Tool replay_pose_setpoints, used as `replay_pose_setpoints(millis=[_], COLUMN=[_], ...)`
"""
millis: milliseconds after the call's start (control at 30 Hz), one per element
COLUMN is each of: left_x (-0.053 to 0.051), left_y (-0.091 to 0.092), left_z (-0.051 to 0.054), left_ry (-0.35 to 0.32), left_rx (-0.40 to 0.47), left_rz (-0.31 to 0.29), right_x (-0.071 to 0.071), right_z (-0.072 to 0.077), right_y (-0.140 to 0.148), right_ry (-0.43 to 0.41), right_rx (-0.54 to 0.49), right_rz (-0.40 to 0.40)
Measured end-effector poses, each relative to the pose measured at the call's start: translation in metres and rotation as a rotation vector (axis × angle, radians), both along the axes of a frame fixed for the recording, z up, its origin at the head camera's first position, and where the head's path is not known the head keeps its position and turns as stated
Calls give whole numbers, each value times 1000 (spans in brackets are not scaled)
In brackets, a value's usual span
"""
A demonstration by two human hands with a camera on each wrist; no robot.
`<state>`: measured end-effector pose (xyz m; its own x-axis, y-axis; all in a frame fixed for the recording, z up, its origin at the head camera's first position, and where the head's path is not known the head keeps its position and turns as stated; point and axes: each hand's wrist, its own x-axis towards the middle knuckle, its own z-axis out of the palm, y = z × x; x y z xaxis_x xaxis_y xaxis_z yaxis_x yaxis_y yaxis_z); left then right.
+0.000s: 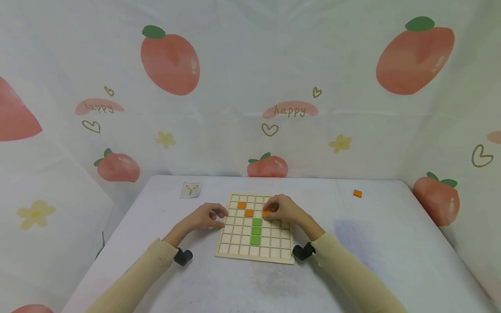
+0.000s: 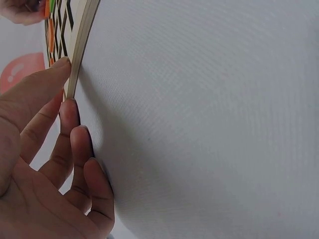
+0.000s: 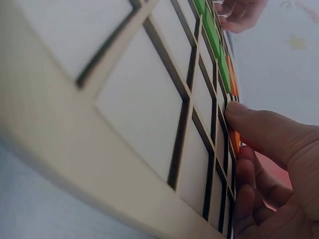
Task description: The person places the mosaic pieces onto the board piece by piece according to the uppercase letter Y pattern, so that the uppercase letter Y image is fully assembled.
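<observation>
A wooden grid board [image 1: 243, 257] lies on the table. A column of green tiles [image 1: 256, 231] stands in its middle, and two orange tiles [image 1: 248, 213] step up from it toward the far left. My right hand [image 1: 285, 208] pinches another orange tile [image 3: 235, 139] at a cell on the right, thumb and fingertips down at the board's surface; the fingers partly cover the tile. My left hand [image 1: 205, 216] touches the board's left edge with thumb and fingertips, its fingers loosely bent, as the left wrist view [image 2: 65, 144] shows.
One loose orange tile [image 1: 358, 193] lies at the table's far right. A small card [image 1: 190, 190] printed with a coloured grid lies at the back left. Behind the white-covered table [image 1: 156, 287] hangs a fruit-patterned cloth [image 1: 231, 87]. Each wrist wears a black camera mount.
</observation>
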<state>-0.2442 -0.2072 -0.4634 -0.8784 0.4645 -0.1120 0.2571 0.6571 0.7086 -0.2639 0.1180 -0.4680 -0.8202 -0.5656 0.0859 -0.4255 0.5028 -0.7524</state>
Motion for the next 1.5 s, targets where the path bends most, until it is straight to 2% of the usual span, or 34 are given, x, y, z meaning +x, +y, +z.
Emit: replay_pose_setpoints(millis=[767, 1033, 1267, 1500], left_x=[-1, 1, 0, -2], left_y=[-2, 1, 0, -3], left_z=[-1, 1, 0, -3], left_ry=[13, 4, 4, 3], left_rx=[3, -2, -4, 17], left_rz=[-22, -1, 4, -12], right_x=[-2, -3, -1, 5], right_z=[-3, -1, 4, 8], right_y=[0, 4, 25, 69], right_ry=[-20, -32, 27, 73], right_rx=[13, -21, -46, -74], right_rz=[-12, -2, -35, -45])
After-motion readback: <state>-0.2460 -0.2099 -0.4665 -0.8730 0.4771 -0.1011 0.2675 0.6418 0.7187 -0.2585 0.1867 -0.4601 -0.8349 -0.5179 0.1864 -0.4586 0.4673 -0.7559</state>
